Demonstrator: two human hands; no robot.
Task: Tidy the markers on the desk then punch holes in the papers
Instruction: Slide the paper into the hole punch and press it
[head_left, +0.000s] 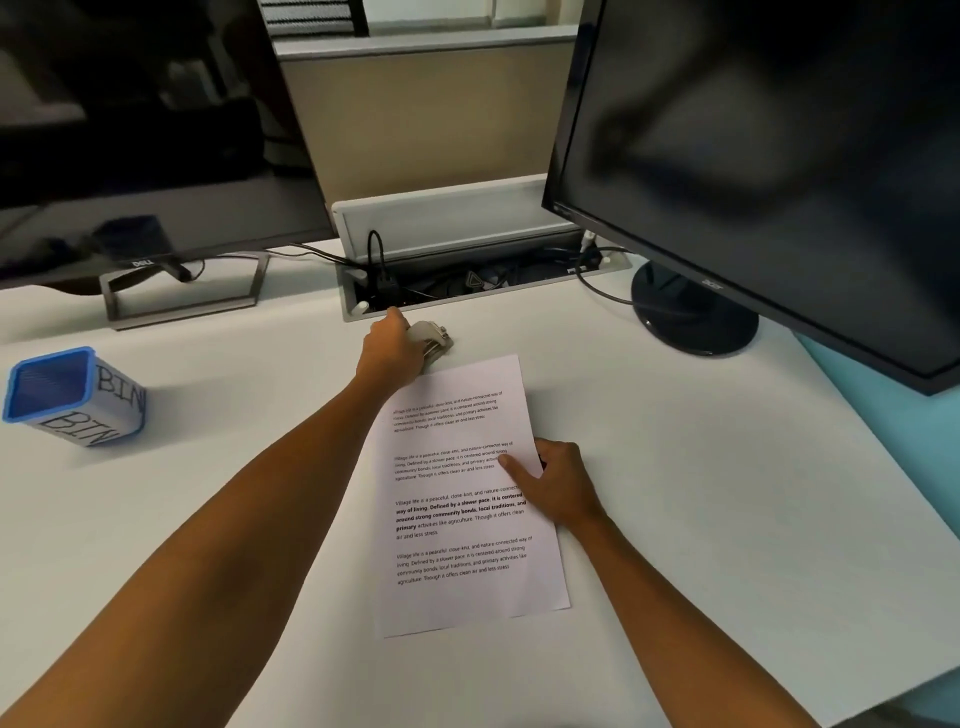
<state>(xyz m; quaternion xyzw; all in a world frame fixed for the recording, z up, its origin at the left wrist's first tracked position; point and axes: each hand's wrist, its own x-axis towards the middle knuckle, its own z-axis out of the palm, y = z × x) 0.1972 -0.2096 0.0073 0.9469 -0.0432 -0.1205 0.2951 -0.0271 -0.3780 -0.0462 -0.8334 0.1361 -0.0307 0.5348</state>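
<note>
Visibly 1 punch (432, 339), 1 paper (462, 499).

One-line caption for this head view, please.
Left hand on the hole punch at the paper's top edge, right hand holding the sheet.

A printed sheet of paper (462, 499) lies on the white desk (675, 467). At the paper's far edge, the left hand (392, 345) grips a grey hole punch (434, 338). The right hand (556, 486) pinches the paper's right edge, thumb on top. Left of the paper stands a blue-rimmed bin (72, 397).
</note>
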